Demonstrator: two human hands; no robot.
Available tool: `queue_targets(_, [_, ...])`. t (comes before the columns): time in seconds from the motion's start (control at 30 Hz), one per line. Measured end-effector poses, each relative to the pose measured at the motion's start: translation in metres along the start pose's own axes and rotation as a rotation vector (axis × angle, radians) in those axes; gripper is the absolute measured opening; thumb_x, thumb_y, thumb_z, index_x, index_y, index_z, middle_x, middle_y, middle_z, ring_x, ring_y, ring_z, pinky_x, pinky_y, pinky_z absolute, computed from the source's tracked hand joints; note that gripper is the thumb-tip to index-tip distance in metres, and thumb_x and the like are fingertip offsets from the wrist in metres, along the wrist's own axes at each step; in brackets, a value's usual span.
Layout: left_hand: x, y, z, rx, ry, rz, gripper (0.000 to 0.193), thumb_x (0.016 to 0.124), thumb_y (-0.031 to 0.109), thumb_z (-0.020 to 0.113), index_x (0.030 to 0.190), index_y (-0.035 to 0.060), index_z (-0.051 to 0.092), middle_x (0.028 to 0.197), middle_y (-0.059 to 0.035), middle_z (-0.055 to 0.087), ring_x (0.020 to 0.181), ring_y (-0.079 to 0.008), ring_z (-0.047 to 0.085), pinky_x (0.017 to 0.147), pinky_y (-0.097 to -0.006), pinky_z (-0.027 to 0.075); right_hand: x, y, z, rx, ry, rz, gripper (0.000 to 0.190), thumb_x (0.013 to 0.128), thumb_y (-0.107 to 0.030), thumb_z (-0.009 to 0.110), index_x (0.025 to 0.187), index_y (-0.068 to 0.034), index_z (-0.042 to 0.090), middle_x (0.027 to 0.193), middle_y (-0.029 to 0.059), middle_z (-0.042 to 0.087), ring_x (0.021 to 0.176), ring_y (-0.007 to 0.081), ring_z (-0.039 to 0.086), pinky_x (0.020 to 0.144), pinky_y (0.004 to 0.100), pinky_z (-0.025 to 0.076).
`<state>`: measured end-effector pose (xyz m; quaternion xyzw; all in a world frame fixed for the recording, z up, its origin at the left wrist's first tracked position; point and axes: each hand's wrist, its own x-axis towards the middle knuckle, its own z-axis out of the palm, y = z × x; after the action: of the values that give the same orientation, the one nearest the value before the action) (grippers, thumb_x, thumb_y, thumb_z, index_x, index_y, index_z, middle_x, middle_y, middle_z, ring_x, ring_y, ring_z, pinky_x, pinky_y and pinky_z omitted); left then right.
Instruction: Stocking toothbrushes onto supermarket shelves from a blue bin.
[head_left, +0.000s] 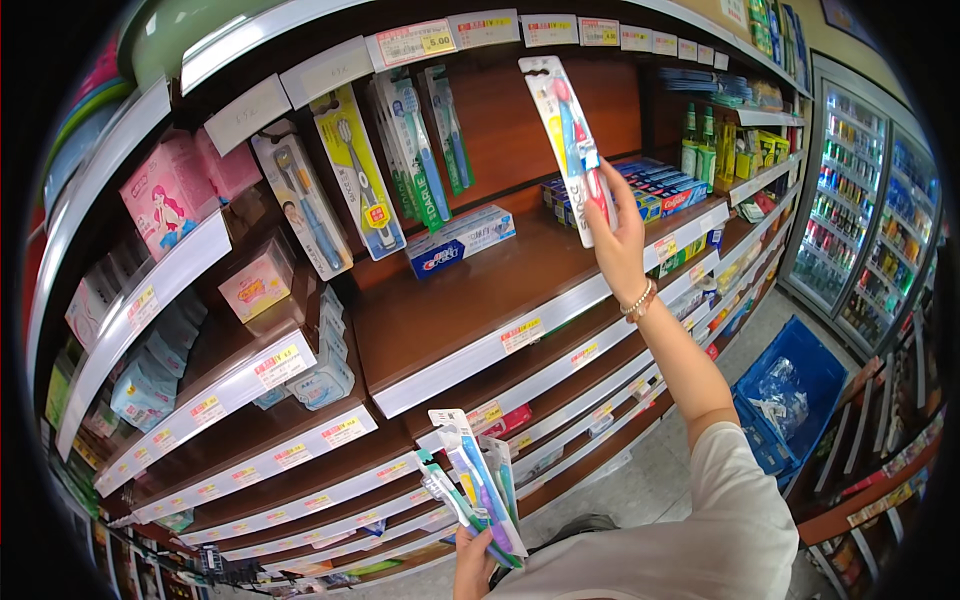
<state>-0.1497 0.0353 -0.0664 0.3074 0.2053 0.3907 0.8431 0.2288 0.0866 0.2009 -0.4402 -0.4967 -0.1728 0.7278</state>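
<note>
My right hand (619, 238) grips the lower end of a red toothbrush in a blister pack (566, 142), raised in front of the shelf's reddish-brown back panel. Down near my body, my left hand (472, 559) holds several packaged toothbrushes (480, 487) in a fanned bunch, with green, purple and blue handles. To the left of the raised pack, more toothbrush packs hang in a row: a Darlie pack (420, 150), a yellow-backed pack (360, 172) and a grey pack (304, 202). Below them a Crest toothpaste box (461, 240) lies on the brown shelf (450, 322).
Colgate toothpaste boxes (667, 187) are stacked behind my right hand. Pink boxes (169, 191) and soft packs (322, 371) fill shelves at left. A blue plastic crate (806, 382) rests on the floor at right, near glass-door drinks coolers (855, 202). Price-tagged shelf edges (555, 311) jut towards me.
</note>
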Motion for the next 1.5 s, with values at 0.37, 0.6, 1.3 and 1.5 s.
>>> queue_targets(0.37, [-0.009, 0.003, 0.003, 0.043, 0.064, 0.005, 0.035, 0.077, 0.006, 0.064, 0.11, 0.0003, 0.054, 0.094, -0.0087, 0.064, 0.079, -0.0178, 0.065, 0.072, -0.0315, 0.055, 0.036, 0.006, -0.003, -0.077, 0.053, -0.128, 0.046, 0.09, -0.012, 0.052, 0.132, 0.001, 0.042, 0.125, 0.0151, 0.05, 0.113, 0.021, 0.05, 0.096, 0.0297, 0.038])
queue_targets(0.6, [-0.009, 0.003, 0.003, 0.045, 0.052, -0.014, 0.042, 0.08, 0.0, 0.059, 0.12, -0.0003, 0.05, 0.108, -0.0091, 0.062, 0.093, -0.0191, 0.063, 0.083, -0.0332, 0.052, 0.05, -0.009, -0.015, -0.182, -0.011, -0.166, 0.041, 0.09, -0.016, 0.054, 0.127, 0.002, 0.049, 0.095, 0.0097, 0.058, 0.087, 0.0164, 0.055, 0.079, 0.0265, 0.043])
queue_targets(1.3, [-0.01, -0.011, 0.02, 0.024, 0.091, -0.035, 0.036, 0.081, -0.002, 0.058, 0.116, 0.0016, 0.053, 0.103, -0.0077, 0.063, 0.09, -0.0167, 0.063, 0.081, -0.0315, 0.052, 0.097, 0.082, 0.016, -0.347, -0.263, -0.041, 0.045, 0.089, -0.023, 0.049, 0.128, -0.005, 0.039, 0.114, 0.0232, 0.056, 0.106, 0.037, 0.055, 0.088, 0.0415, 0.043])
queue_targets(1.5, [0.003, -0.027, 0.045, 0.056, 0.129, -0.015, 0.038, 0.08, -0.003, 0.059, 0.117, 0.002, 0.052, 0.106, -0.0074, 0.063, 0.091, -0.017, 0.063, 0.084, -0.032, 0.051, 0.107, 0.115, 0.031, -0.475, -0.363, 0.083, 0.053, 0.088, -0.027, 0.049, 0.134, -0.009, 0.03, 0.114, 0.0237, 0.056, 0.105, 0.0384, 0.055, 0.086, 0.0438, 0.044])
